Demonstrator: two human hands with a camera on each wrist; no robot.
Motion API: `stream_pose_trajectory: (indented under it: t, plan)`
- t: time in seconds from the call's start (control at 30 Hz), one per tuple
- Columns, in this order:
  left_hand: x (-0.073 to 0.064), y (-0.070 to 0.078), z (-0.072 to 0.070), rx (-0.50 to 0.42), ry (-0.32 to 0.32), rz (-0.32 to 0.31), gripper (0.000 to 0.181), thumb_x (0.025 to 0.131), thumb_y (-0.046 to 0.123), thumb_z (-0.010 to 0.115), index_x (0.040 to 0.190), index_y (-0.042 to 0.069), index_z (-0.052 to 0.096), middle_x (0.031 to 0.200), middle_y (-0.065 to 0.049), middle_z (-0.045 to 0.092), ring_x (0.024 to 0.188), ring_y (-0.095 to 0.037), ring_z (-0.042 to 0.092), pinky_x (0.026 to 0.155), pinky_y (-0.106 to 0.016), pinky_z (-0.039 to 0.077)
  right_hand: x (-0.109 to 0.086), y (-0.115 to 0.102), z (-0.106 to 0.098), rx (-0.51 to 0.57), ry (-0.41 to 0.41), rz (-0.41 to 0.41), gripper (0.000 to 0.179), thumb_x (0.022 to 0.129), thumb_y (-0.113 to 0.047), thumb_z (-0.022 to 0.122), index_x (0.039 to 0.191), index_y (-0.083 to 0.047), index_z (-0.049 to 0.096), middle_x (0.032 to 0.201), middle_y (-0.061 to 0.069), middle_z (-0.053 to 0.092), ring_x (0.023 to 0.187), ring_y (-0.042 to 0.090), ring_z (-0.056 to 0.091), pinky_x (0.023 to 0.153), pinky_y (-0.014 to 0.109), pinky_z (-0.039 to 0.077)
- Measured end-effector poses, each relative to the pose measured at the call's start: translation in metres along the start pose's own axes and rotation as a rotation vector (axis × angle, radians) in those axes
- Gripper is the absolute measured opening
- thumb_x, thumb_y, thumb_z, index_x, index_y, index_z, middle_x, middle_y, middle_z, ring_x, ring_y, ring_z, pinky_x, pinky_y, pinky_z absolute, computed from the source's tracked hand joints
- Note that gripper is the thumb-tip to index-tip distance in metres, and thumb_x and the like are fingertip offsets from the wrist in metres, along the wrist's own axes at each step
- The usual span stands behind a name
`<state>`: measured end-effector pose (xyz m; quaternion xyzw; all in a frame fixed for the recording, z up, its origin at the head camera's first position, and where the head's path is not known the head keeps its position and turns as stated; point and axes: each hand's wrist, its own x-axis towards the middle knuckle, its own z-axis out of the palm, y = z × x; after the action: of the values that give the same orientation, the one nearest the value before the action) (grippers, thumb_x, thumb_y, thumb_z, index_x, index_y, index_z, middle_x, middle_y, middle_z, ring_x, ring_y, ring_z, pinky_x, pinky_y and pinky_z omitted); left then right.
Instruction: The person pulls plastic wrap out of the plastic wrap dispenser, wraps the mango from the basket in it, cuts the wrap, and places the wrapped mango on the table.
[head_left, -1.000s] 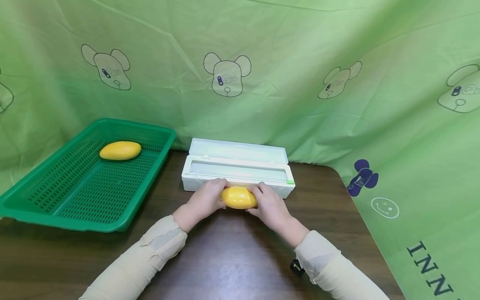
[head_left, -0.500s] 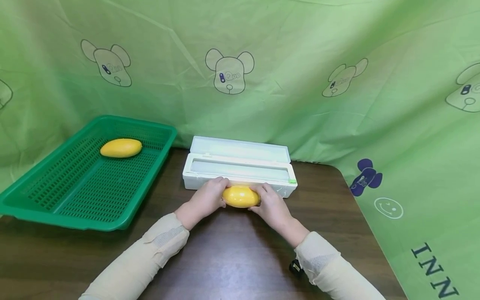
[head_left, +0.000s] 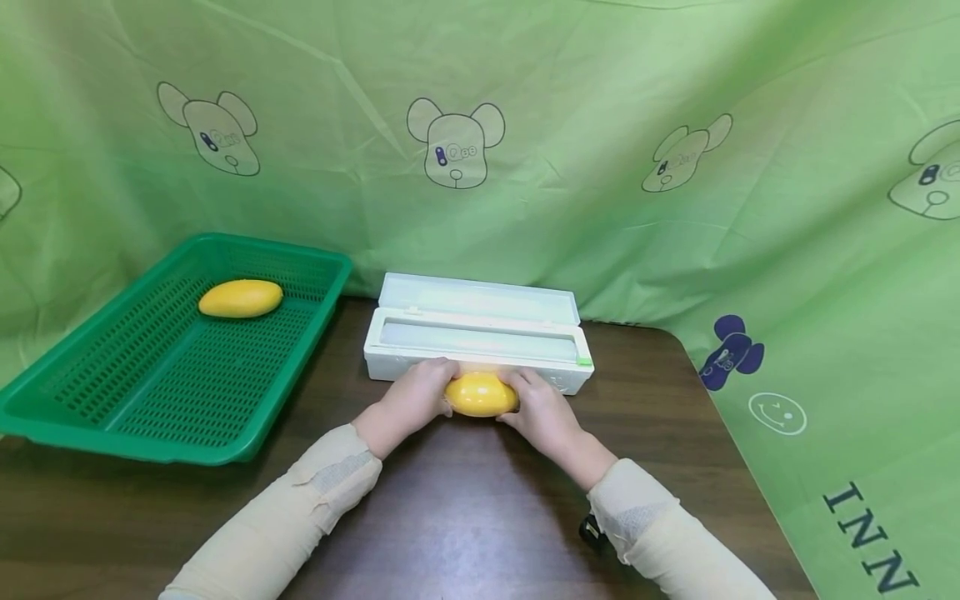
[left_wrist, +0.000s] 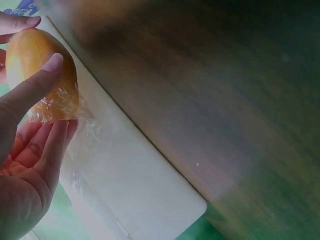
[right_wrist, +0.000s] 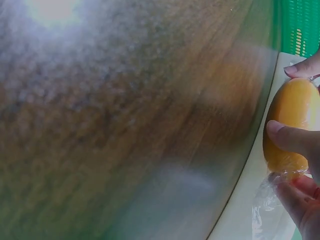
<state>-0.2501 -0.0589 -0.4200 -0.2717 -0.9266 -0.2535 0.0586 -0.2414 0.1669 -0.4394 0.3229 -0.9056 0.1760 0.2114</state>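
Both hands hold a yellow mango [head_left: 482,394] between them, just in front of a white cling film dispenser [head_left: 480,333] with its lid raised. My left hand [head_left: 417,395] grips the left end, its thumb lying on the fruit in the left wrist view. The right hand [head_left: 543,416] grips the other end, thumb pressed to the side. Clear plastic film [left_wrist: 57,104] clings in wrinkles to the mango's end in the left wrist view. More loose film [right_wrist: 265,205] hangs by the right fingers in the right wrist view. The far side of the fruit is hidden.
A green plastic basket [head_left: 258,417] stands at the left with another mango [head_left: 241,298] inside. A small black object [head_left: 592,530] is partly hidden by the right sleeve. Behind the dark wooden table [head_left: 465,508] hangs a green printed curtain [head_left: 540,217].
The view shifts slightly. Both hands keep their grip on the mango in front of the dispenser, and nothing else visibly moves.
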Motion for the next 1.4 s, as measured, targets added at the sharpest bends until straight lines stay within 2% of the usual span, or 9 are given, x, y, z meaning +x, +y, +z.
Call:
stream_pose_trajectory:
  t: [0.27, 0.77, 0.9, 1.03, 1.17, 1.3, 1.4]
  plan:
    - [0.002, -0.001, 0.001, -0.023, -0.03, -0.026, 0.038, 0.064, -0.008, 0.09, 0.089, 0.005, 0.066, 0.085, -0.003, 0.063, 0.078, -0.018, 0.057, 0.075, -0.037, 0.052, 0.0, -0.003, -0.003, 0.001, -0.054, 0.036, 0.062, 0.065, -0.009, 0.098, 0.118, 0.004, 0.068, 0.112, 0.018, 0.066, 0.1, 0.036, 0.068, 0.083, 0.047, 0.058]
    - [0.004, 0.0, -0.002, -0.057, -0.083, -0.059, 0.035, 0.066, -0.009, 0.088, 0.089, 0.005, 0.066, 0.08, 0.0, 0.058, 0.075, -0.017, 0.052, 0.072, -0.034, 0.048, 0.0, -0.003, -0.003, 0.009, -0.085, 0.043, 0.06, 0.065, -0.007, 0.097, 0.116, 0.005, 0.068, 0.111, 0.017, 0.065, 0.101, 0.034, 0.067, 0.084, 0.047, 0.057]
    - [0.002, -0.002, -0.003, -0.051, -0.075, -0.034, 0.035, 0.067, -0.008, 0.089, 0.09, 0.005, 0.067, 0.081, 0.001, 0.059, 0.076, -0.017, 0.052, 0.072, -0.035, 0.048, 0.001, -0.004, -0.005, 0.023, -0.105, 0.066, 0.06, 0.066, -0.008, 0.097, 0.117, 0.005, 0.068, 0.114, 0.018, 0.065, 0.104, 0.035, 0.066, 0.086, 0.048, 0.057]
    - [-0.001, -0.005, -0.004, -0.053, -0.075, 0.021, 0.036, 0.067, -0.005, 0.09, 0.095, 0.005, 0.071, 0.084, 0.001, 0.063, 0.078, -0.016, 0.055, 0.073, -0.034, 0.049, 0.002, -0.005, -0.01, 0.044, -0.156, 0.116, 0.061, 0.068, -0.011, 0.097, 0.12, 0.004, 0.068, 0.119, 0.015, 0.062, 0.104, 0.034, 0.066, 0.083, 0.051, 0.057]
    - [-0.004, -0.008, -0.009, -0.07, -0.089, 0.072, 0.038, 0.07, -0.004, 0.088, 0.105, 0.003, 0.073, 0.09, 0.001, 0.067, 0.081, -0.014, 0.056, 0.075, -0.033, 0.05, 0.004, -0.007, -0.018, 0.059, -0.203, 0.136, 0.06, 0.07, -0.014, 0.096, 0.121, 0.002, 0.07, 0.114, 0.011, 0.06, 0.098, 0.03, 0.066, 0.082, 0.048, 0.056]
    - [-0.006, -0.007, -0.014, -0.109, -0.101, 0.077, 0.044, 0.075, -0.004, 0.087, 0.116, 0.005, 0.072, 0.095, 0.001, 0.067, 0.084, -0.015, 0.057, 0.077, -0.032, 0.05, 0.009, -0.007, -0.027, 0.056, -0.246, 0.12, 0.06, 0.071, -0.017, 0.096, 0.122, 0.001, 0.07, 0.103, 0.007, 0.061, 0.09, 0.025, 0.063, 0.081, 0.042, 0.055]
    - [-0.009, -0.004, -0.018, -0.11, -0.076, 0.06, 0.05, 0.077, -0.002, 0.087, 0.123, 0.006, 0.069, 0.101, -0.002, 0.067, 0.088, -0.018, 0.059, 0.081, -0.034, 0.052, 0.012, -0.006, -0.033, 0.059, -0.277, 0.091, 0.062, 0.072, -0.019, 0.095, 0.125, 0.002, 0.07, 0.101, 0.007, 0.062, 0.086, 0.021, 0.062, 0.078, 0.04, 0.055]
